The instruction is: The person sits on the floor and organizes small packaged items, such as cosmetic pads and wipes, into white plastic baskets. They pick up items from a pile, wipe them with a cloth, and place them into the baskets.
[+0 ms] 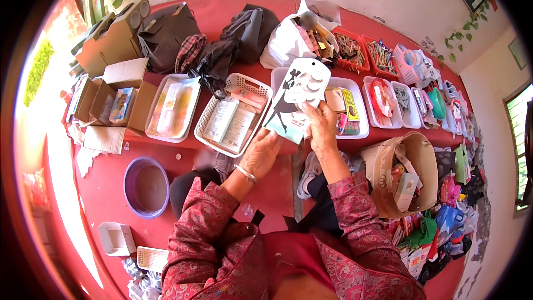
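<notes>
Both hands hold up a flat white hang-hole card pack with black printing, pale moulded shapes and a teal lower edge. My right hand grips its lower right side, the thumb across the front. At the bottom left corner my left hand, with a bangle on the wrist, is closed on the edge; its fingers are partly hidden behind the card. Just below and left of the pack stands a white slotted basket with flat packets in it. Behind the pack a white tray holds small boxed goods.
Cardboard boxes, a pastel-filled tray, dark bags and red baskets of pens line the red ledge. A purple basin sits at lower left. An open carton and heaped packets are at right.
</notes>
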A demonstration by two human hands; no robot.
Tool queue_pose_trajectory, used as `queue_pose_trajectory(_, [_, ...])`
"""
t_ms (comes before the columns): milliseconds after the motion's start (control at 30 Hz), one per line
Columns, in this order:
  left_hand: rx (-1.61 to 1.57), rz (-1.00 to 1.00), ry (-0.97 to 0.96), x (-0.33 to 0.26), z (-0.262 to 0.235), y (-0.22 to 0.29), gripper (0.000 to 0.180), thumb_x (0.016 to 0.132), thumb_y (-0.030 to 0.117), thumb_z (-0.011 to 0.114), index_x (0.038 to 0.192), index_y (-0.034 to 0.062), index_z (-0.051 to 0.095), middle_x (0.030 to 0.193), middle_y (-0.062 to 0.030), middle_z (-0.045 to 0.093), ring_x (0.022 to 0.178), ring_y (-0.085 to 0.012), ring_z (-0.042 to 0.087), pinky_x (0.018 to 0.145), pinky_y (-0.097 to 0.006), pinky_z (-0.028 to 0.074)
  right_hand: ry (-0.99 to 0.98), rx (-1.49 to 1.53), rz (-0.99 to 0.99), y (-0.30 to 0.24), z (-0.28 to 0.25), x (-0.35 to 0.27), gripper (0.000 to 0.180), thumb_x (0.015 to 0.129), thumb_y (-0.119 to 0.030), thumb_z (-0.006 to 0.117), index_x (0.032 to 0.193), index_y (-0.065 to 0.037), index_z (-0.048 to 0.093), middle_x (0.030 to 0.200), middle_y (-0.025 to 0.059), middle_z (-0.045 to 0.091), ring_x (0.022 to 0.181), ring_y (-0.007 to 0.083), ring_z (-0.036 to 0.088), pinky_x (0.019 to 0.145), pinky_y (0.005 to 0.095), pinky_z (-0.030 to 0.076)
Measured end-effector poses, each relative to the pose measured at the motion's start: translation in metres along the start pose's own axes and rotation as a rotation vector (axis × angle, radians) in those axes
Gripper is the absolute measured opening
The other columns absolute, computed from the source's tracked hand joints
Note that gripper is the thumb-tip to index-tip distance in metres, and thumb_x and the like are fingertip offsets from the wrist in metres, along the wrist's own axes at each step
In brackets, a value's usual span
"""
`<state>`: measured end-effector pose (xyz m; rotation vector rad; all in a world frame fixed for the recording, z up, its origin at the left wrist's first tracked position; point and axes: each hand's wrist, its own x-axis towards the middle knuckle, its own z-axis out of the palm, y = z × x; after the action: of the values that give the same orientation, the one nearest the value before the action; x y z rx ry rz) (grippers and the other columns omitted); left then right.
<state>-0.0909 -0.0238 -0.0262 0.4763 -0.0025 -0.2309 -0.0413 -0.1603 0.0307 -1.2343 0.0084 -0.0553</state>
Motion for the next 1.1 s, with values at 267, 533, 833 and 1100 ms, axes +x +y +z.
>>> queue_pose_trajectory(267, [-0.271,-0.085,0.154,0.011,0.011,0.02,0.026,0.083,0.002,0.052,0.109,-0.0006,0.047,0.106,-0.0112,0.057,0.104,-0.0274,0.053,0.093,-0.044,0.041,0.206,-0.221,0.033,-0.014,-0.027,0.01,0.017,0.083,-0.019,0.059,0.087,-0.002,0.056,0.073,0.0031,0.057,0.051,0.0065,0.051,0.038,0.022,0.04])
queue_pose_trajectory(533, [-0.047,-0.145,0.078,0.005,0.005,0.005,0.028,0.082,-0.004,0.053,0.109,-0.0013,0.049,0.1,-0.0126,0.059,0.092,-0.0249,0.06,0.085,-0.039,0.05,0.112,-0.972,-0.836,-0.031,-0.009,0.032,0.021,0.081,-0.001,0.052,0.102,0.002,0.055,0.096,0.0146,0.06,0.089,0.0269,0.058,0.079,0.0338,0.045])
queue_pose_trajectory(833, [-0.018,-0.113,-0.136,0.008,-0.035,0.003,0.033,0.079,-0.002,0.055,0.111,0.0048,0.05,0.113,-0.0074,0.052,0.104,-0.0197,0.053,0.086,-0.03,0.047,-0.608,-0.851,-0.788,0.009,0.043,-0.027,0.019,0.073,-0.007,0.052,0.089,-0.006,0.061,0.091,0.0119,0.062,0.088,0.0264,0.06,0.077,0.0346,0.048])
queue_pose_trajectory(1100, [0.682,-0.017,0.05,0.003,-0.002,0.01,0.025,0.075,-0.002,0.058,0.1,-0.0011,0.059,0.086,-0.0061,0.064,0.078,-0.0129,0.06,0.066,-0.025,0.047,0.317,-1.195,-0.751,-0.03,-0.051,0.052,0.014,0.075,-0.001,0.053,0.087,-0.003,0.059,0.081,0.0133,0.061,0.074,0.0317,0.059,0.064,0.0392,0.047])
